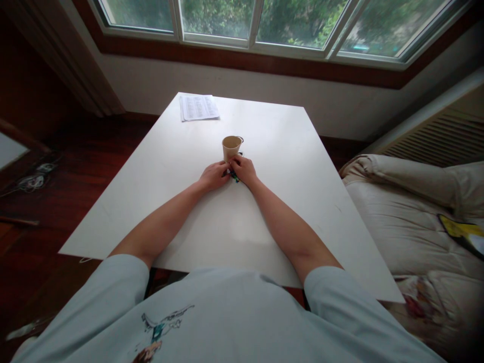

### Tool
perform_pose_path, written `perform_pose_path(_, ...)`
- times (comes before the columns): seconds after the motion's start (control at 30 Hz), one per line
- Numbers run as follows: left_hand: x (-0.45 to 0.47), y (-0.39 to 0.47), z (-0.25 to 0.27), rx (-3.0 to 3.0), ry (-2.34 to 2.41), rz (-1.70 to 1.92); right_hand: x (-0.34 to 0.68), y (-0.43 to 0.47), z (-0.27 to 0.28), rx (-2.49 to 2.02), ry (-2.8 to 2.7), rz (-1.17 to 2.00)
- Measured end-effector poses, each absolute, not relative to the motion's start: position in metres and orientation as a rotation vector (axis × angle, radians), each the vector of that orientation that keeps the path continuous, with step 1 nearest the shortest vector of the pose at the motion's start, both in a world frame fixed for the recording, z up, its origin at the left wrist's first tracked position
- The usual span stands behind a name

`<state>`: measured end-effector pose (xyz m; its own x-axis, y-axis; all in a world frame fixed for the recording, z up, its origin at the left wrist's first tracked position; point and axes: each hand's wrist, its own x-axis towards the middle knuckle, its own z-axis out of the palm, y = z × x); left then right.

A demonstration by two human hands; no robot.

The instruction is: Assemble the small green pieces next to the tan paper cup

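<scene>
A beige paper cup [230, 153] stands upright on the white table [242, 222], with a dark thin loop [242, 138] at its right rim. Just in front of it my two hands meet, fingertips close together. My left hand [214, 176] rests on the tabletop with its fingers curled inward. My right hand [244, 169] has its fingers drawn together near the cup's base. Small dark, green and blue pieces [235, 177] lie between and below the hands. They are too small to name, and whatever the fingertips hold is hidden.
Printed sheets of paper [200, 107] lie at the table's far left corner. A beige sofa [401, 212] stands along the right side, with a yellow and black item [459, 231] on it. Cables [36, 179] lie on the floor at left. Windows [264, 22] are beyond the table.
</scene>
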<state>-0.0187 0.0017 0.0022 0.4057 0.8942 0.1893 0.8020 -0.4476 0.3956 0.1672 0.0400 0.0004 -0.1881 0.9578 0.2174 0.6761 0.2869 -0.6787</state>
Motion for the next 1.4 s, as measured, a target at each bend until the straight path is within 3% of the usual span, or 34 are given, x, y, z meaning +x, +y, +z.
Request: perform_pose_path(1.4,-0.016,-0.004,0.012,2.403,1.513,0.517,0.168,0.043,-0.003,-1.451,-1.947,0.575)
